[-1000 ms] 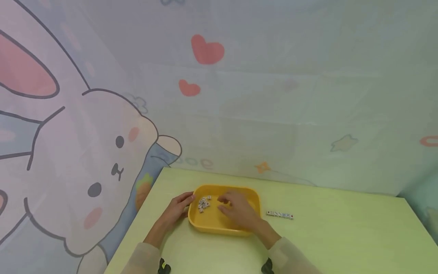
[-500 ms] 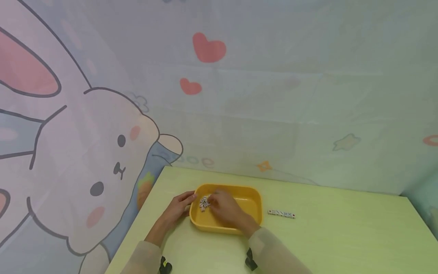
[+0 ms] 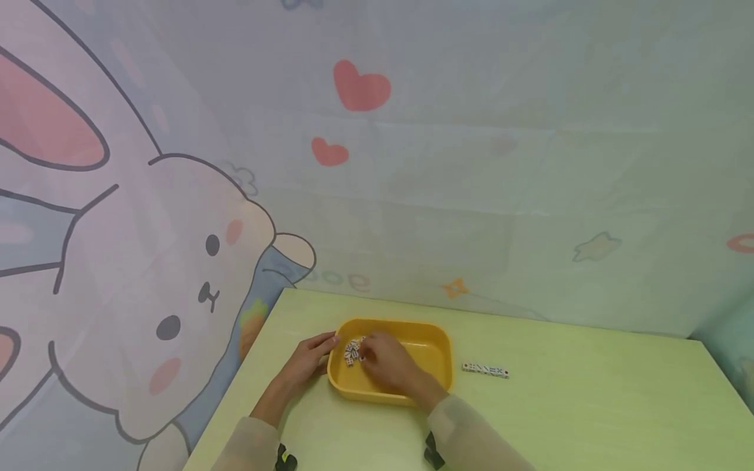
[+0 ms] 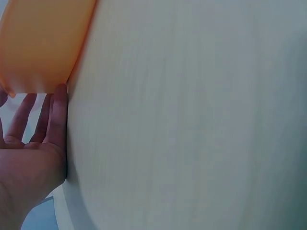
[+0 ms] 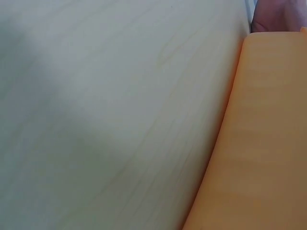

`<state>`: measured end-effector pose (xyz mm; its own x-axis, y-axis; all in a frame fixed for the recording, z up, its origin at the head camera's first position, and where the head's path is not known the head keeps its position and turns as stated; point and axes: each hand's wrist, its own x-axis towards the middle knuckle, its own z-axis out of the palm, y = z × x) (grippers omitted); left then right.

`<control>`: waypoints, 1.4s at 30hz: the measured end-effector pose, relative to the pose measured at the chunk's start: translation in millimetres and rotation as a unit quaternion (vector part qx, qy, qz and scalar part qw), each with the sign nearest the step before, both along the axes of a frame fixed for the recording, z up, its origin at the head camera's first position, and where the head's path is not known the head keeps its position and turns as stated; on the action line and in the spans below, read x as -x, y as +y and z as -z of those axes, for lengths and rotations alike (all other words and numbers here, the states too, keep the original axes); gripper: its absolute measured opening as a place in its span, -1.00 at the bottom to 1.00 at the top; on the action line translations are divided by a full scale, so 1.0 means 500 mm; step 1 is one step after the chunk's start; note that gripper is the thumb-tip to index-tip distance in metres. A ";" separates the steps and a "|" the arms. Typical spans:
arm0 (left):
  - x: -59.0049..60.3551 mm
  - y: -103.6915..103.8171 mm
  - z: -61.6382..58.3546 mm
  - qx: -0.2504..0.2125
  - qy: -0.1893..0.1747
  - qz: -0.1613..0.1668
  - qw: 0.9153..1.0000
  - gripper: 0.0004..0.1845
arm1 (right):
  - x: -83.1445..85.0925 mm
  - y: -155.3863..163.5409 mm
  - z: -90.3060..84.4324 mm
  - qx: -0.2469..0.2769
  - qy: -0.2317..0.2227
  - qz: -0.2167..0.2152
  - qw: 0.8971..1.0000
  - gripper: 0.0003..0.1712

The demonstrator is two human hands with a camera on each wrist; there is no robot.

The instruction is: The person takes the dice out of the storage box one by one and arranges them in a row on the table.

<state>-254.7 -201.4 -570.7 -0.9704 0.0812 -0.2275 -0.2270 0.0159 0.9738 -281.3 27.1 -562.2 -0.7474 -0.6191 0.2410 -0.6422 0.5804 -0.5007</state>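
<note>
A yellow tray sits on the table, with a small pile of white dice at its left end. My left hand rests at the tray's left end, its thumb by the rim; the left wrist view shows its fingers extended against the outer wall. Inside the tray, my right hand reaches down with bent fingers at the right side of the pile. Its fingertips are mostly hidden behind the hand, so I cannot tell whether they pinch a die.
Right of the tray, a straight row of several dice lies on the light green table. A printed cloth with a rabbit and hearts hangs behind the table's back edge.
My right hand has moved left from the tray's middle to the dice pile, its fingers lowering among the dice, and stays there over the last half second. The left hand keeps its place.
</note>
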 end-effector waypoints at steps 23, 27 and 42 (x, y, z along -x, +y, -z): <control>0.009 0.004 0.003 -0.008 0.004 0.004 1.000 -0.32 | -0.026 0.253 -0.121 0.082 0.002 0.008 0.997 -0.92; 0.003 0.003 0.006 0.001 -0.001 -0.003 1.000 -0.33 | -0.031 0.367 -0.112 0.082 0.024 0.045 0.995 -0.90; 0.001 0.000 0.002 0.005 0.003 0.001 1.000 -0.29 | -0.063 0.585 -0.001 0.032 -0.004 0.143 0.989 -0.80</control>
<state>-255.3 -201.2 -571.9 -0.9713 0.0817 -0.2233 -0.2219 0.0258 0.9747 -249.6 319.3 -561.6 -0.8913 -0.3665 0.2668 -0.4532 0.7045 -0.5462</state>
